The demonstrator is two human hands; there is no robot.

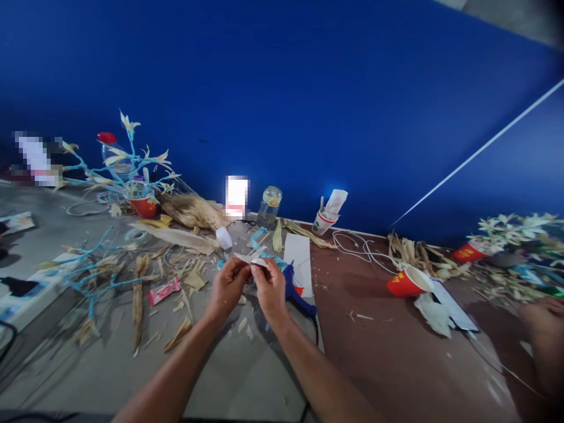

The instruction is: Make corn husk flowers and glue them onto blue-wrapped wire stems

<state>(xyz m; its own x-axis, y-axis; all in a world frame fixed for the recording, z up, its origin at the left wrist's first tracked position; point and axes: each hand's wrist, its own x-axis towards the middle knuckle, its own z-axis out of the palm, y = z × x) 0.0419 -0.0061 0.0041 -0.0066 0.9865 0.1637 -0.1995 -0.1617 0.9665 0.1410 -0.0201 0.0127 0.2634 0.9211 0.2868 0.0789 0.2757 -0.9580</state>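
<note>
My left hand and my right hand meet over the table, their fingertips pinched close together. Between them is a pale, petal-like piece of corn husk, gripped by both; its lower part is covered by my fingers. A blue hot glue gun lies just right of my right hand. Behind the hands is some light-blue material, partly covered. Dried husk scraps and a pink wrapper lie to the left of my left hand.
Light-blue branches lie at left; others with husk flowers stand in a red cup. A glass jar stands near the blue wall. At right are a tipped red paper cup, a phone, a cable and another person's hand.
</note>
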